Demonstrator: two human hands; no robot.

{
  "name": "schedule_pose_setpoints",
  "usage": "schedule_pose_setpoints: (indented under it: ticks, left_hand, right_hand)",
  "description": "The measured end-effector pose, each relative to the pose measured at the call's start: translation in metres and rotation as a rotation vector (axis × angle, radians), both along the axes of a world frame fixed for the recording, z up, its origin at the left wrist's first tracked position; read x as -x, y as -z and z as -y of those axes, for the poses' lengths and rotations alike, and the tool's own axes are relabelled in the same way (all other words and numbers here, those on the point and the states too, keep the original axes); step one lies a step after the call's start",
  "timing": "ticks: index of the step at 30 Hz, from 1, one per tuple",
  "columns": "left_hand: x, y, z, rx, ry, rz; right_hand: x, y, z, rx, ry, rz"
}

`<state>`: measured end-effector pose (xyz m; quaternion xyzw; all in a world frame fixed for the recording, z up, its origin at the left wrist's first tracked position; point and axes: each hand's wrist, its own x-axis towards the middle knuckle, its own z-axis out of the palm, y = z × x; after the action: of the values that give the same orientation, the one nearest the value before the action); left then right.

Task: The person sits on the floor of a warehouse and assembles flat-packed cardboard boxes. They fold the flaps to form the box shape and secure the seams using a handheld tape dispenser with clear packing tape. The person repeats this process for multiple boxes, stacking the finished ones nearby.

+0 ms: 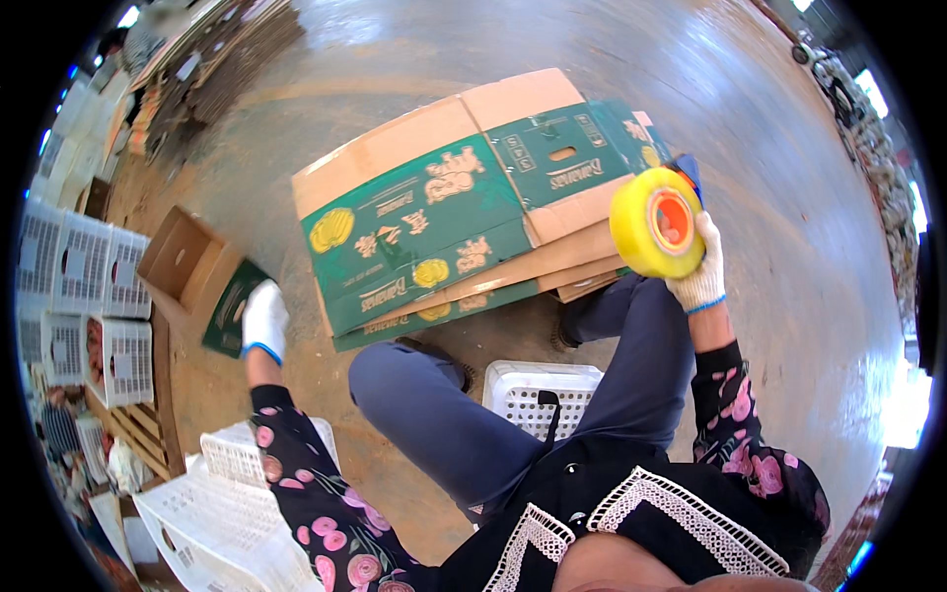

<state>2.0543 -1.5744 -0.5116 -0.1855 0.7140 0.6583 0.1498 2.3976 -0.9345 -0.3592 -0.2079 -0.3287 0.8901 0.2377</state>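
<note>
My right hand (702, 266), in a white glove, grips a tape dispenser (687, 174) that carries a big yellow tape roll (631, 232) with an orange core. It is held up over the right end of a stack of flattened green and brown banana cartons (414, 217) lying in front of my knees. Off to the left, my gloved left hand (264, 318) is closed at the green side of an opened-out cardboard box (193, 261), which stands tilted with its hollow inside showing. The fingertips of the left hand are partly hidden.
Between my legs is a white perforated crate (543, 385). More white crates (222, 513) stand by my left arm, and stacked ones (84, 261), some filled, line the far left by a wooden pallet (138, 434). Flat cardboard piles (222, 74) lie at the back left, near a person (138, 49).
</note>
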Motion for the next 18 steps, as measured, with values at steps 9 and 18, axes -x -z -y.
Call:
schedule_pose_setpoints:
  ticks: [9, 18]
  left_hand:
    - [-0.078, 0.111, -0.09, 0.836, 0.379, 0.067]
    - [-0.06, 0.13, -0.066, 0.445, -0.004, 0.084]
  right_hand:
    - [0.026, 0.056, -0.131, -0.079, 0.06, 0.262]
    - [0.085, 0.111, -0.173, 0.04, -0.216, 0.535]
